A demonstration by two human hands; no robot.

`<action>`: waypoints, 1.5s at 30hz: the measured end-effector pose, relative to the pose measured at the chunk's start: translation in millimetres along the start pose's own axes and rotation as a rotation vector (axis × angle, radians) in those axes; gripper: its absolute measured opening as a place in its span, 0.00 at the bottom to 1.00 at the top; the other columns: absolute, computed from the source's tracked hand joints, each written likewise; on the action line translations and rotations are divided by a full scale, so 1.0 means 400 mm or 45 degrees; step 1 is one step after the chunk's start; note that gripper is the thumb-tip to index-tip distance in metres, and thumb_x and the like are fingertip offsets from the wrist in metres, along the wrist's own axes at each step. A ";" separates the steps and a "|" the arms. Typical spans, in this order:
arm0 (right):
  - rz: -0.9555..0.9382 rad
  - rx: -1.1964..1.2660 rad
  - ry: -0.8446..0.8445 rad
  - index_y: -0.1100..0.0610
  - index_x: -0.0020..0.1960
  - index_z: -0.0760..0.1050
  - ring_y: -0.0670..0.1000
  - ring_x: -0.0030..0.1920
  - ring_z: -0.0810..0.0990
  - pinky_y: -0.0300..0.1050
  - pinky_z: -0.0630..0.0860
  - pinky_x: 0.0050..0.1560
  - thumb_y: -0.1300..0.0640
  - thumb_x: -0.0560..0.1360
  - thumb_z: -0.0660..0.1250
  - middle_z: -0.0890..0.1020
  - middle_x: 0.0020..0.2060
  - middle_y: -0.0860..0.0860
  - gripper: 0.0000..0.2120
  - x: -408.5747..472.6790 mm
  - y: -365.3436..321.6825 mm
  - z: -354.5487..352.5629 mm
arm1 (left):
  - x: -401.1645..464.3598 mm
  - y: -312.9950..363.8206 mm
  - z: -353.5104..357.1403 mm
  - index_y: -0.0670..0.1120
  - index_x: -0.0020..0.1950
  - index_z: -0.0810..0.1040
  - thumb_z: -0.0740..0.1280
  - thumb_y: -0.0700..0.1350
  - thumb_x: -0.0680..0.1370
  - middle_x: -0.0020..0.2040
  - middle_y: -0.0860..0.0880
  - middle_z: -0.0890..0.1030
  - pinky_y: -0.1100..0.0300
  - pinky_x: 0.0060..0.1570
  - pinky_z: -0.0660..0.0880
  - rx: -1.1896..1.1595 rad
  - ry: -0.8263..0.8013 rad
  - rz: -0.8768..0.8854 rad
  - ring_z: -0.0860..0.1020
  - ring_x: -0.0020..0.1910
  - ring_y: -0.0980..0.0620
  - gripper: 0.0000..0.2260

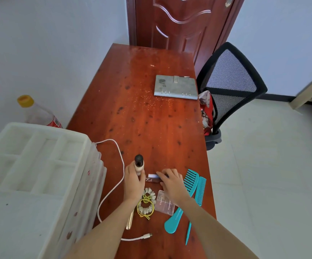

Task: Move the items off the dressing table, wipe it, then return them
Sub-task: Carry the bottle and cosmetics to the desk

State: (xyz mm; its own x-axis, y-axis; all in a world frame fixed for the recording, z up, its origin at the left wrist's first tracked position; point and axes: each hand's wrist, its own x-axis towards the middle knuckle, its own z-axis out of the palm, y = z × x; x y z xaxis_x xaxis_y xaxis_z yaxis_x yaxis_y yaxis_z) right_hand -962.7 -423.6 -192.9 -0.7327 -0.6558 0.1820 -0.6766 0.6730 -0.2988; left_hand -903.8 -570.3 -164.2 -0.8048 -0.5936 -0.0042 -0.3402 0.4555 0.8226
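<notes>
Left hand (133,181) curled round a small bottle (139,164), dark cap up, bottle upright just above the table (132,94) near its front edge. Right hand (171,182) just right of the bottle, fingers bent over a small white and dark tube (152,178) lying flat on the wood; cannot tell whether gripped or only touched. Nearer the camera than the bottle: a scrunchie (149,193) with a yellow hair tie (145,209) laid over it, and beside these a clear compact (163,204), partly under the right wrist. Right of the bottle, past the right hand: two teal combs, a wide-tooth comb (177,215) and a tail comb (200,191), side by side and touching. Left of the bottle, a white cable (120,171) looping along the wood, plug end (147,235) towards the near edge. A slim metal piece (130,221) lying under the left forearm, too hidden to name. Far beyond the bottle, well apart, a grey notebook (175,86) at the right edge. Left of the bottle, beside the table, a white drawer unit (30,165) with a plastic bottle with a yellow cap (39,113) behind it. Far right of the bottle, a black mesh chair (229,85); a brown door (183,21) behind the far end
</notes>
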 end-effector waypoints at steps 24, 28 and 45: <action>-0.080 -0.110 -0.128 0.50 0.61 0.77 0.55 0.60 0.76 0.55 0.70 0.62 0.42 0.72 0.54 0.79 0.59 0.52 0.24 -0.047 -0.065 -0.110 | -0.211 0.071 -0.057 0.48 0.75 0.52 0.57 0.48 0.79 0.74 0.51 0.58 0.63 0.67 0.58 0.570 -0.215 0.056 0.55 0.73 0.54 0.26; -0.279 -0.081 -0.118 0.49 0.63 0.75 0.57 0.64 0.73 0.54 0.61 0.68 0.42 0.71 0.57 0.77 0.62 0.53 0.24 -0.061 -0.057 -0.151 | -0.280 0.097 -0.067 0.47 0.67 0.71 0.56 0.52 0.72 0.63 0.46 0.77 0.55 0.58 0.72 0.840 -0.085 0.059 0.75 0.61 0.49 0.24; -1.478 0.107 -0.290 0.50 0.67 0.71 0.61 0.67 0.69 0.57 0.58 0.67 0.40 0.71 0.55 0.73 0.65 0.57 0.28 -0.482 -0.482 -0.305 | -1.057 0.160 -0.232 0.45 0.69 0.64 0.47 0.60 0.77 0.65 0.41 0.74 0.45 0.67 0.50 1.033 0.735 -0.955 0.73 0.63 0.40 0.26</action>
State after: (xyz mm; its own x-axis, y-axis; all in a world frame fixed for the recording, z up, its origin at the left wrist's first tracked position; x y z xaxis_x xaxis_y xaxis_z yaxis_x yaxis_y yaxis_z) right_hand -699.9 -385.2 -56.2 0.3520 -0.9107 0.2161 -0.9147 -0.3837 -0.1272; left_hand -540.1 -351.7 -57.2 -0.0213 -0.9949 0.0984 -0.9900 0.0347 0.1365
